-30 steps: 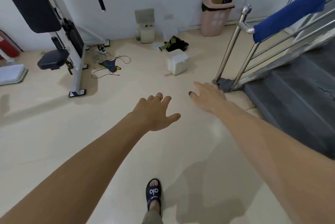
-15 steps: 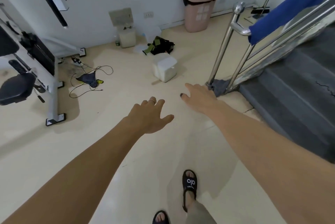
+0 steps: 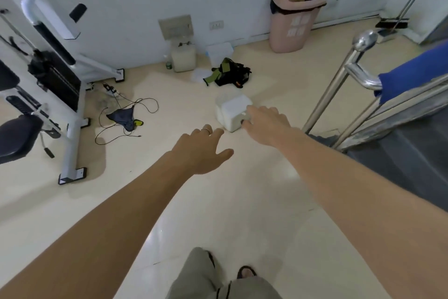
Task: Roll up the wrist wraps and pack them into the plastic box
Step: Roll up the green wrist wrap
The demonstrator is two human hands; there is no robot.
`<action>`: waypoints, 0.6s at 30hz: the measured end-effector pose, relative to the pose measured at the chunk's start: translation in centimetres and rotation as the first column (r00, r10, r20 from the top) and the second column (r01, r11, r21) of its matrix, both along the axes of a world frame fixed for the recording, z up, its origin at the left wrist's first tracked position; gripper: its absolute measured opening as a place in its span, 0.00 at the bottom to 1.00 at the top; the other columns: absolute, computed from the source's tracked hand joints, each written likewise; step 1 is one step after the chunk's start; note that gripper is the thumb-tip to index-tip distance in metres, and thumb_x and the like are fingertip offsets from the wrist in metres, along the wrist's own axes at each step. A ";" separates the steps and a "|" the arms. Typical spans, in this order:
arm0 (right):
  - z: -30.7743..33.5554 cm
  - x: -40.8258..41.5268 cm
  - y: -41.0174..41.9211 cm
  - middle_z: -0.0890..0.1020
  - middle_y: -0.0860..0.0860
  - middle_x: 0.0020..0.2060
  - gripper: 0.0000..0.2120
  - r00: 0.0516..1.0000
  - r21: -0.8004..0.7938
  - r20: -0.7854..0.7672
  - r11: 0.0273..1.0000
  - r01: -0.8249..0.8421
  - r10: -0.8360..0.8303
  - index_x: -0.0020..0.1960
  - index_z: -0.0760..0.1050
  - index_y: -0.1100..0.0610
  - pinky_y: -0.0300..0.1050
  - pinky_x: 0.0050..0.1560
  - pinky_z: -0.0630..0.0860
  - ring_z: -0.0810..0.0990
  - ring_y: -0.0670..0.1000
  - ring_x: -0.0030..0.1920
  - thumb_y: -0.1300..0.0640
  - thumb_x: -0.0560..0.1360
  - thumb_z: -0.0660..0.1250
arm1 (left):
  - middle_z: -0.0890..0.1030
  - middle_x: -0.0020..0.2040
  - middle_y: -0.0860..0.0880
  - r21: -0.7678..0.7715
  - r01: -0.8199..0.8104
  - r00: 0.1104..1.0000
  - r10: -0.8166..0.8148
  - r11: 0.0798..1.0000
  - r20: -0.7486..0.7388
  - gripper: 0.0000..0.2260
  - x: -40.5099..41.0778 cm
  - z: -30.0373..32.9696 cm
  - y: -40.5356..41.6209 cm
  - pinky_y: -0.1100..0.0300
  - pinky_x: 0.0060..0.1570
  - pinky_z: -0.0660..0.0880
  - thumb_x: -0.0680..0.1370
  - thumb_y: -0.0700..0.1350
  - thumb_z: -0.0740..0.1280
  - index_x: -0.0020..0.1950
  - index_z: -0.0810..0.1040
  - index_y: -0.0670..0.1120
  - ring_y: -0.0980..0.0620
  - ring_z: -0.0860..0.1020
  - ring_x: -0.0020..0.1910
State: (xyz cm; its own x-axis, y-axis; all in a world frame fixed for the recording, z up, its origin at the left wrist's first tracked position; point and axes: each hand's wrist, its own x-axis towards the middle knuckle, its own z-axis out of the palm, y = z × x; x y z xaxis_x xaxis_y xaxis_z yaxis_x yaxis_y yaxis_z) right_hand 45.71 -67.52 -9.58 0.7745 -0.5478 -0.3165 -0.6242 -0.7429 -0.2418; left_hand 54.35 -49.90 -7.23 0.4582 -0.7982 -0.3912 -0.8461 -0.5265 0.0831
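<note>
A translucent white plastic box [image 3: 230, 111] stands on the cream floor ahead of me. Behind it lies a heap of black and olive-green wrist wraps [image 3: 229, 73], unrolled. My right hand [image 3: 265, 125] is stretched out with straight fingers and overlaps the box's right corner in the view; I cannot tell whether it touches it. My left hand [image 3: 202, 149], with a ring on one finger, is spread out in the air to the left of and nearer than the box. Both hands hold nothing.
A white weight machine [image 3: 48, 75] with a black seat fills the left. Cables and a dark cloth [image 3: 123, 117] lie on the floor beside it. A pink waste bin [image 3: 294, 12] stands by the wall. A steel stair railing [image 3: 339, 90] with a blue towel [image 3: 412, 73] is at right.
I have walked forward: the box and the wraps are nearer and larger. My right hand now reaches the box's corner in the view. Both hands stay outstretched.
</note>
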 end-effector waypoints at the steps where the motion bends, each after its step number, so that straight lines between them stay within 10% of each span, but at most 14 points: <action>1: -0.2 1.9 -1.5 0.70 0.57 0.72 0.25 1.000 0.001 -0.013 1.000 -0.006 0.006 0.81 0.58 0.50 0.57 0.68 0.65 0.66 0.61 0.72 0.46 0.85 0.51 | 0.63 0.79 0.45 -0.001 -0.008 1.000 0.008 1.000 0.003 0.30 1.8 -0.3 -1.4 0.49 0.64 0.70 0.83 0.64 0.54 0.81 0.58 0.51 0.44 0.69 0.72; 18: -3.7 32.6 -26.7 0.73 0.57 0.69 0.26 0.997 0.006 -0.044 0.998 0.069 -0.069 0.81 0.60 0.51 0.57 0.67 0.68 0.67 0.60 0.71 0.45 0.85 0.52 | 0.63 0.79 0.44 0.055 0.083 0.995 -0.080 0.995 -0.057 0.30 36.0 -4.4 -29.0 0.47 0.66 0.70 0.83 0.63 0.54 0.82 0.55 0.51 0.42 0.69 0.72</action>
State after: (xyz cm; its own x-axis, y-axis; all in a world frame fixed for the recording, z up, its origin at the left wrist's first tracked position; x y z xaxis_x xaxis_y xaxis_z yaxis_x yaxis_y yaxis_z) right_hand 78.33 -94.22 -13.29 0.7201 -0.5970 -0.3537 -0.6842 -0.6959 -0.2184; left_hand 90.32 -78.87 -11.58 0.3695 -0.8076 -0.4597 -0.8813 -0.4614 0.1023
